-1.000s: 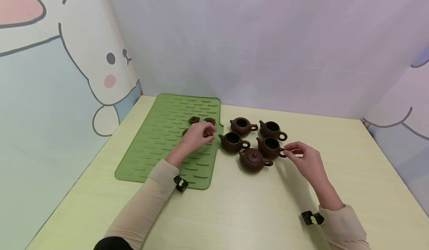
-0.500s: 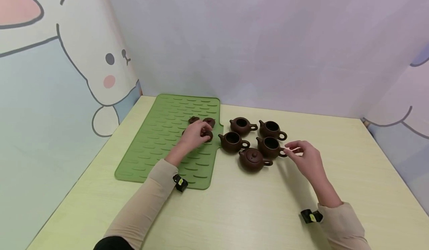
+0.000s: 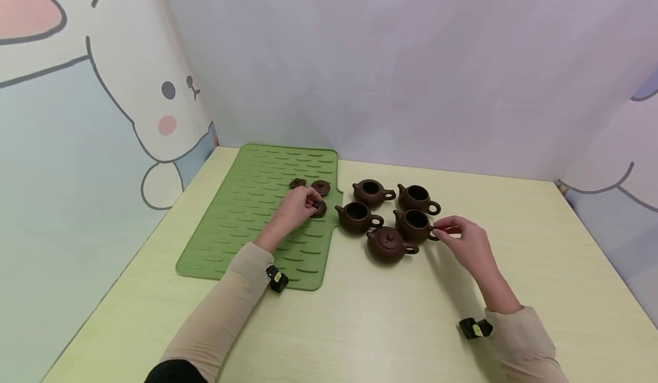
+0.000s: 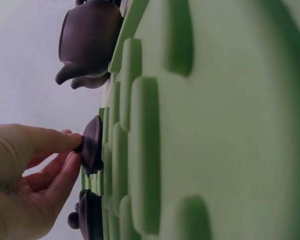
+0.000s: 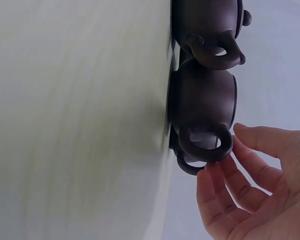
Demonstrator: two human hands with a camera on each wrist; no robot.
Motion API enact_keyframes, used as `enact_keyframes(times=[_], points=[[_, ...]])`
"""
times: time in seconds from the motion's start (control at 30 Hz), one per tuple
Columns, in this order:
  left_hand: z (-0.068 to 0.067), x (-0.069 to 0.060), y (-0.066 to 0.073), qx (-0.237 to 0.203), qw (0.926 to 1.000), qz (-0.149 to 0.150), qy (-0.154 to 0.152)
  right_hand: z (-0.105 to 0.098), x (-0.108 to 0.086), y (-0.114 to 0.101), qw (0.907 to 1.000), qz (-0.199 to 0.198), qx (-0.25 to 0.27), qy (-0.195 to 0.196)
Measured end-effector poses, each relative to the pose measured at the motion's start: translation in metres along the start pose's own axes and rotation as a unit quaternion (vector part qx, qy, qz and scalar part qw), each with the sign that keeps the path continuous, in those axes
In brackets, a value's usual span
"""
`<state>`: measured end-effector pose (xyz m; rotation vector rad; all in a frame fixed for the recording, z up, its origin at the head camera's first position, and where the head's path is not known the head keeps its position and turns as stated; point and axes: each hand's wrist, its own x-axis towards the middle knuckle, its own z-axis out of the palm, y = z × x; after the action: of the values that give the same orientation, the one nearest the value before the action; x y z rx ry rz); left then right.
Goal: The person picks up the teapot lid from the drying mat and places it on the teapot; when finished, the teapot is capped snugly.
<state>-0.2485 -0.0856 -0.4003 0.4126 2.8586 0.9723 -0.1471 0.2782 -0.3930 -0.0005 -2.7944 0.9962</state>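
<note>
In the head view, my left hand (image 3: 295, 207) pinches the knob of a dark brown teapot lid (image 3: 319, 209) on a green ridged mat (image 3: 247, 240). The left wrist view has thumb and fingertips on that knob, the lid (image 4: 92, 147) resting near the mat, with another lid (image 4: 91, 217) beside it. My right hand (image 3: 469, 244) holds the loop handle of a lidless brown teapot (image 3: 414, 226) at the group's right. Up close in the right wrist view, the thumb and fingers meet around the handle (image 5: 207, 150). The teapot stands upright on the table.
Two more lids lie on the mat, one at the back (image 3: 297, 184) and one to its right (image 3: 321, 188). Around the held teapot stand a lidded teapot (image 3: 386, 246) in front and open teapots (image 3: 356, 218), (image 3: 371, 193), (image 3: 415, 199). A wall (image 3: 390, 86) rises behind the table.
My left hand has shifted slightly left and now has its fingers on the lid's knob, leaving more of the lid showing. The right hand stays at the teapot handle, nearly still.
</note>
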Motion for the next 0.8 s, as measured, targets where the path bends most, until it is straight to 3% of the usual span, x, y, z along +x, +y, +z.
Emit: enact_keyframes(times=[0.8], points=[[-0.0005, 0.0024, 0.0064, 0.017, 0.9996, -0.011, 0.019, 0.0073, 0.0095, 0.001, 0.9996, 0.02, 0.009, -0.018]])
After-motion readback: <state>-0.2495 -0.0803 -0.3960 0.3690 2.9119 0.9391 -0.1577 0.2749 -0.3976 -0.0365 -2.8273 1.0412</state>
